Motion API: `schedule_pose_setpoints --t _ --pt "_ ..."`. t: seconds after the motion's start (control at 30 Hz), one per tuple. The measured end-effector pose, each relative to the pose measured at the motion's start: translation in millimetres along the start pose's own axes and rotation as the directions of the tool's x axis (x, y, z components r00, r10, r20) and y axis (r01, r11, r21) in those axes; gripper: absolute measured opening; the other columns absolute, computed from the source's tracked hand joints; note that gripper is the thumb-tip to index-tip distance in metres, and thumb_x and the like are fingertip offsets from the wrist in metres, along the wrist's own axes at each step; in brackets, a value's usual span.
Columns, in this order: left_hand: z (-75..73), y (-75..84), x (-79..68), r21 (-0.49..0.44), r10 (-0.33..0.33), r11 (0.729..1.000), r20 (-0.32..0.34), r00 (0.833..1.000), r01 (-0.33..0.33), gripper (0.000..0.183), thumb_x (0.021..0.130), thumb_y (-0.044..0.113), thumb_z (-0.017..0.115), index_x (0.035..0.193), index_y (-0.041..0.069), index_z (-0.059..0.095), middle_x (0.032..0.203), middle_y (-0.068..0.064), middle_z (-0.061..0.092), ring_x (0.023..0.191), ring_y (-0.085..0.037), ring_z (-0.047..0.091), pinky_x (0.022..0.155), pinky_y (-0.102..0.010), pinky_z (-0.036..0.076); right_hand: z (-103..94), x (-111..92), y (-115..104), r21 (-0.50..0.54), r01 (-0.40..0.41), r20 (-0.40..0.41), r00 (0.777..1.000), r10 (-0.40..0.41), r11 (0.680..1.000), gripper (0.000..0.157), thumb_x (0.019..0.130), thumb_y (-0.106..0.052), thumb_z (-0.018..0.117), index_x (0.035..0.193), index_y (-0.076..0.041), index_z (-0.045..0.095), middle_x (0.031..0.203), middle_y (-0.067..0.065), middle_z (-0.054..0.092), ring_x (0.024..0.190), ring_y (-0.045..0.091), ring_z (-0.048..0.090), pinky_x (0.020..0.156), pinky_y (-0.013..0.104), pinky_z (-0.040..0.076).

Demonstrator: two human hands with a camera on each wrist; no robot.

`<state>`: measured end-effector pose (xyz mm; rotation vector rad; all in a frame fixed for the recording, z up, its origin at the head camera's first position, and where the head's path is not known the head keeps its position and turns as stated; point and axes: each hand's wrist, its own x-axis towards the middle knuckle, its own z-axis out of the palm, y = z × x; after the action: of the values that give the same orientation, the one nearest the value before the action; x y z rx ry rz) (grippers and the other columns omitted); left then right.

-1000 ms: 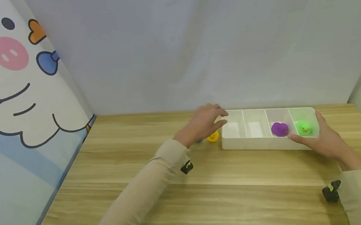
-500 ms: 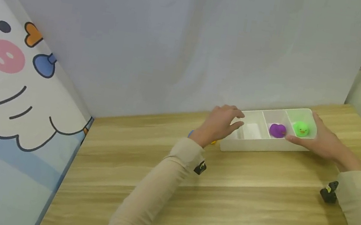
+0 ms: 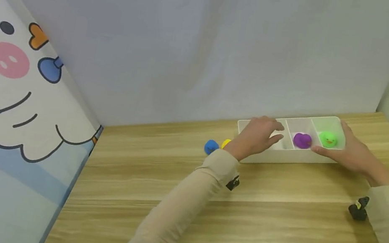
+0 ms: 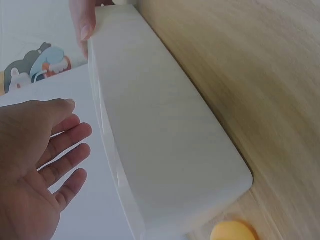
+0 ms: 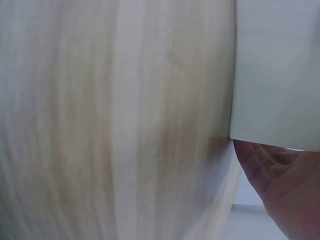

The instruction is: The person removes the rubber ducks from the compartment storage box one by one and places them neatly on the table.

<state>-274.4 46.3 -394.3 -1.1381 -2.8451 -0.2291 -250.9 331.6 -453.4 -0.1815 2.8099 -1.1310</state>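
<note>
A white divided box (image 3: 269, 154) stands on the table with its compartments in a row. In the rightmost compartment sits a green toy duck (image 3: 328, 139); a purple toy duck (image 3: 302, 141) lies in the one beside it. My right hand (image 3: 354, 153) holds the box's right end, thumb along the front rim and fingers round the far side. Above the left compartments is my left hand (image 3: 258, 136), fingers loosely bent and nothing in them. The left wrist view shows that hand (image 4: 45, 150) apart from the box wall (image 4: 155, 125).
A blue toy duck (image 3: 211, 147) and a yellow toy duck (image 3: 226, 143), partly hidden by my left wrist, are on the wooden table (image 3: 257, 233) left of the box. Close behind the box rises a pale wall (image 3: 190, 53); a cartoon panel (image 3: 20, 111) borders the left side.
My left hand has moved right, from beside the box's left end to over its left compartments, uncovering the blue duck. My right hand has kept its hold on the box.
</note>
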Motion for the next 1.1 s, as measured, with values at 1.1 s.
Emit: schedule_pose_setpoints --t 1.1 --pt "37.3 40.8 52.1 0.082 -0.070 0.995 0.074 0.995 0.064 0.022 0.106 0.038 0.052 0.110 0.027 0.070 0.108 0.013 0.071 0.109 -0.009 0.063 0.093 -0.026 0.044 -1.4 -0.9 2.7 0.033 0.027 -0.022 0.999 -0.026 0.999 0.085 0.091 -0.037 0.078 0.151 -0.014 0.023 0.121 0.011 0.053 0.092 0.013 0.053 0.074 0.025 0.043"
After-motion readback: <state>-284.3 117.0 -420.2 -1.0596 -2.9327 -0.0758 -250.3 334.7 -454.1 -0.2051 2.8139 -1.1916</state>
